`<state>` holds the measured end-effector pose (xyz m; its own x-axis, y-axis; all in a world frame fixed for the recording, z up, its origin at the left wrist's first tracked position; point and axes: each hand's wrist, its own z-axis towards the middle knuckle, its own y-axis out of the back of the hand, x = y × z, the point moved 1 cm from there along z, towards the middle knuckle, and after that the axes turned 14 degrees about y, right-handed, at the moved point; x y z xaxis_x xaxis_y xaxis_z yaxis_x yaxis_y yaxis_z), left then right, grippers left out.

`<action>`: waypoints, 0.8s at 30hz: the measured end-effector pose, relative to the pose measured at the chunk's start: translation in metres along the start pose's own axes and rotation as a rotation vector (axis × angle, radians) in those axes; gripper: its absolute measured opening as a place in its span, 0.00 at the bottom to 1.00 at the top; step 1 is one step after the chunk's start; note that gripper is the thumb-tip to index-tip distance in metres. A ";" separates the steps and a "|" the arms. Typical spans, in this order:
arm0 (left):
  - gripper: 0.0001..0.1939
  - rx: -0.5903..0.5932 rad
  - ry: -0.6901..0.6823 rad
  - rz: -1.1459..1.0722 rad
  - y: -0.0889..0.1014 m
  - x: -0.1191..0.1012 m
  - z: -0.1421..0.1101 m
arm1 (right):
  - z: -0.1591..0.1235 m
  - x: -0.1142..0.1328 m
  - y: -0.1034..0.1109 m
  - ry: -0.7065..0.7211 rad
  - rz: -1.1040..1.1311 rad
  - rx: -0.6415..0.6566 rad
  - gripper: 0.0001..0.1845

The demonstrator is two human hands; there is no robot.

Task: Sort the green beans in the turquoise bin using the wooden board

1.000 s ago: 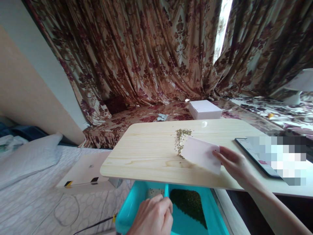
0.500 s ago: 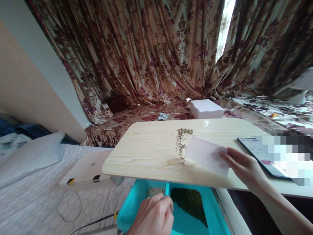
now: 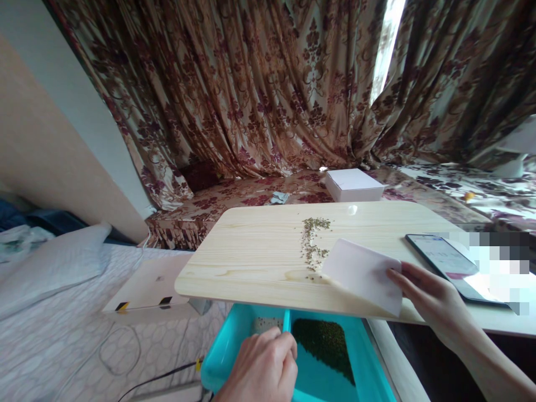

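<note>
My right hand (image 3: 431,293) pinches the right end of a white paper sheet (image 3: 362,271), held tilted low over the wooden tabletop (image 3: 251,251). Just left of the sheet's edge, a strip of small green-brown beans or seeds (image 3: 312,240) lies scattered on the wood. Below the table's near edge is a turquoise bin (image 3: 226,340) with a divider. My left hand (image 3: 263,365) is closed at that divider, its fingertips hidden. A dark green heap of grains (image 3: 326,340) fills part of the right compartment. Pale grains with dark specks (image 3: 268,324) show in the left one.
A phone (image 3: 444,265) lies on the tabletop right of my right hand. Behind the table, a white box (image 3: 354,185) rests on a floral-covered ledge. Left of the table, a flat carton (image 3: 151,279) and a cable (image 3: 167,377) lie on the bed.
My right hand and the paper sheet have moved right and slightly nearer to me. A few beans now lie farther right in the strip's lower part. My left hand has stayed put.
</note>
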<state>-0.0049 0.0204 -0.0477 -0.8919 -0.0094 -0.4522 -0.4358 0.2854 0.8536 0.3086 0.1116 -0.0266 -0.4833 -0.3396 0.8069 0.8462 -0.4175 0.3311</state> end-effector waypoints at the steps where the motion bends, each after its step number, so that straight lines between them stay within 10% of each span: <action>1: 0.13 0.000 0.007 0.000 0.001 0.000 0.000 | 0.001 0.000 -0.002 -0.042 0.057 0.003 0.22; 24: 0.13 0.001 0.005 0.016 0.003 0.002 0.000 | 0.011 0.002 -0.028 -0.083 0.204 0.074 0.16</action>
<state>-0.0077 0.0213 -0.0463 -0.8991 -0.0095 -0.4376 -0.4217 0.2863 0.8603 0.2868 0.1317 -0.0289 -0.2826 -0.3391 0.8973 0.9402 -0.2835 0.1890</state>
